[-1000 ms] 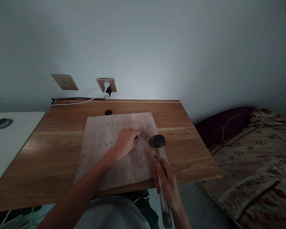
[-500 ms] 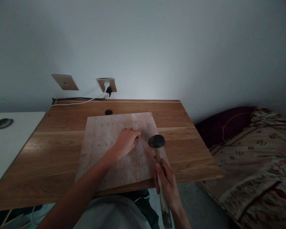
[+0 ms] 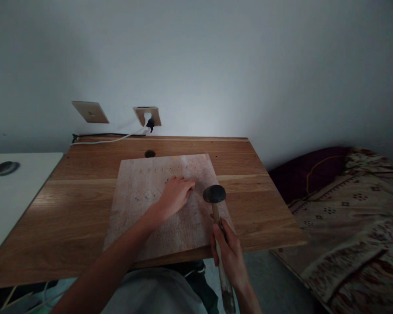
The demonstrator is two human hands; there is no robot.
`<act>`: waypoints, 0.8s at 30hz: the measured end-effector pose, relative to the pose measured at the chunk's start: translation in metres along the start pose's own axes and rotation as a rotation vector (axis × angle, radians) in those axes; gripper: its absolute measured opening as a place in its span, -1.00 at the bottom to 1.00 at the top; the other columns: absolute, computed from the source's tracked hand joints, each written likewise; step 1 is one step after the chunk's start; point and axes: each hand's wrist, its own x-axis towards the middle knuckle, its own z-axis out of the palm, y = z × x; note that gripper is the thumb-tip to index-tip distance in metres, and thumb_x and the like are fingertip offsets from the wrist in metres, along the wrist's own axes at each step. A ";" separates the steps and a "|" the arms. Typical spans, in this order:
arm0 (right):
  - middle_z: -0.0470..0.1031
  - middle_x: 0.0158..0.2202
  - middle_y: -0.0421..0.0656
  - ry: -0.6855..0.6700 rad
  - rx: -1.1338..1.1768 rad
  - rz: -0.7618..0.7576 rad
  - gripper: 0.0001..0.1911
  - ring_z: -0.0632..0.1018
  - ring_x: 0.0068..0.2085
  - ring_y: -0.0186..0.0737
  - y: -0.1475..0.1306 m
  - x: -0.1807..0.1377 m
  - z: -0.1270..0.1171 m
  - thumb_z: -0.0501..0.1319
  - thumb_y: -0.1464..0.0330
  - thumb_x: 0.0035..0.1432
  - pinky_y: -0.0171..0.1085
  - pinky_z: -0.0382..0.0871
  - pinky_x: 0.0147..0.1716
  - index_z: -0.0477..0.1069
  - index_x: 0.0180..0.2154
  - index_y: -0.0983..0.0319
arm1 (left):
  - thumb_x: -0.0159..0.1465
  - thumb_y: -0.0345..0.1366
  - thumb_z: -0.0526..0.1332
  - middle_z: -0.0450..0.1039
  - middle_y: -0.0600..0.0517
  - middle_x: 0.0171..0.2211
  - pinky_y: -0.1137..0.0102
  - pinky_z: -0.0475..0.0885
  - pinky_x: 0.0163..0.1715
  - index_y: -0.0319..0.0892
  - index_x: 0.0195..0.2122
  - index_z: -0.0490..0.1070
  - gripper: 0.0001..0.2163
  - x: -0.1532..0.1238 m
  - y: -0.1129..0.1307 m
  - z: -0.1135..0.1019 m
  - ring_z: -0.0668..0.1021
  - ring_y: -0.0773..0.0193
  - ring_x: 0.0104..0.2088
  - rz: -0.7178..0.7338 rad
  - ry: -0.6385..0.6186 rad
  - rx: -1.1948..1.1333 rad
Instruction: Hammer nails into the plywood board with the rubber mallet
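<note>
My right hand (image 3: 227,248) is wrapped round the wooden handle of a mallet (image 3: 214,194) with a dark, rounded head. That head hangs over the right side of a pale wooden board (image 3: 127,222), its handle pointing back toward me. On the board's middle rests my left hand (image 3: 175,194), fingers bent together at its surface; whatever they pinch is hidden or too small to name. A row of small nails or holes (image 3: 162,169) runs along the far part of the board. Several small nails (image 3: 146,197) stand left of my left hand.
The board lies on a brown wooden desk (image 3: 265,213) with a round cable hole (image 3: 149,154). Behind are a wall socket (image 3: 155,114) with plugs and a white cable (image 3: 105,141). A white surface (image 3: 19,196) adjoins on the left; a patterned bedspread (image 3: 340,226) lies right.
My left hand has shifted very slightly to the right on the board. The mallet and my right hand stay almost where they were.
</note>
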 end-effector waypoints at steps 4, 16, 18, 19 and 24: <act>0.22 -0.64 -0.40 -0.046 -0.028 -0.009 -0.45 0.20 -0.73 -0.46 0.000 0.004 -0.001 0.18 -0.19 0.28 -0.44 0.09 -0.78 0.32 -0.30 0.17 | 0.38 -0.45 0.22 0.66 -0.09 -0.18 0.14 0.44 -0.02 -0.16 -0.08 0.54 -0.84 -0.001 0.002 0.003 0.65 0.04 -0.12 -0.007 0.010 0.009; 0.24 -0.64 -0.39 -0.123 -0.095 0.000 -0.51 0.24 -0.73 -0.41 -0.016 0.014 0.009 0.14 -0.11 0.35 -0.42 0.15 -0.78 0.42 -0.13 0.19 | 0.38 -0.46 0.19 0.66 -0.14 -0.16 0.15 0.45 -0.01 -0.21 0.08 0.45 -0.74 -0.002 0.003 0.008 0.67 0.02 -0.13 -0.064 0.038 -0.010; 0.24 -0.63 -0.39 -0.105 -0.089 -0.003 -0.50 0.25 -0.72 -0.41 -0.016 0.014 0.010 0.14 -0.12 0.35 -0.41 0.17 -0.78 0.43 -0.13 0.20 | 0.38 -0.45 0.19 0.67 -0.13 -0.17 0.16 0.45 -0.01 -0.20 0.10 0.44 -0.72 -0.002 0.003 0.008 0.67 0.03 -0.14 -0.068 0.040 -0.021; 0.25 -0.63 -0.39 -0.101 -0.089 -0.005 -0.49 0.25 -0.72 -0.41 -0.016 0.014 0.010 0.14 -0.12 0.35 -0.42 0.17 -0.77 0.43 -0.11 0.20 | 0.38 -0.45 0.19 0.67 -0.12 -0.18 0.16 0.45 -0.01 -0.20 0.10 0.44 -0.72 -0.002 0.003 0.008 0.68 0.04 -0.13 -0.072 0.038 -0.025; 0.25 -0.64 -0.39 -0.119 -0.087 0.015 -0.47 0.23 -0.71 -0.41 -0.012 0.014 0.007 0.17 -0.13 0.32 -0.42 0.16 -0.77 0.43 -0.07 0.20 | 0.38 -0.44 0.19 0.67 -0.14 -0.17 0.14 0.45 -0.01 -0.21 0.08 0.46 -0.74 -0.002 0.004 0.006 0.68 0.02 -0.14 -0.086 0.020 -0.012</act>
